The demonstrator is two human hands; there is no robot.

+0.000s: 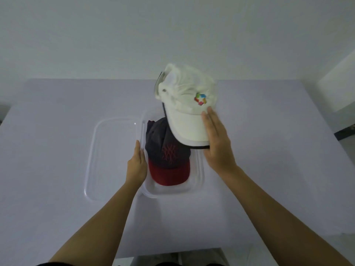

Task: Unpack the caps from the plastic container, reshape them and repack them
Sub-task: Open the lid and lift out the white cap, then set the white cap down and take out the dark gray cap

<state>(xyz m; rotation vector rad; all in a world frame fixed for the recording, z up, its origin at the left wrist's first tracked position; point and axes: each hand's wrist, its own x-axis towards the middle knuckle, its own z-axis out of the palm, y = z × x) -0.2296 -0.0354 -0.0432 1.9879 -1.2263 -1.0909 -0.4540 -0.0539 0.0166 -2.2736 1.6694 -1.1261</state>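
White cap (187, 96): your right hand (217, 143) pinches its brim above the plastic container (169, 190). Your left hand (136, 164), fingers straight, touches its left wall; a red-brimmed cap (167, 156) lies inside.

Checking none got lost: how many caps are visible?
2: a white cap held by the right hand, a dark red-brimmed cap in the container. More may hide beneath.

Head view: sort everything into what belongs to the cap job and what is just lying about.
Job: white cap, held by its brim in the right hand; dark cap with red brim, in the plastic container; clear lid beside it; left hand on the container's side.
Just there: table; white block at far right.
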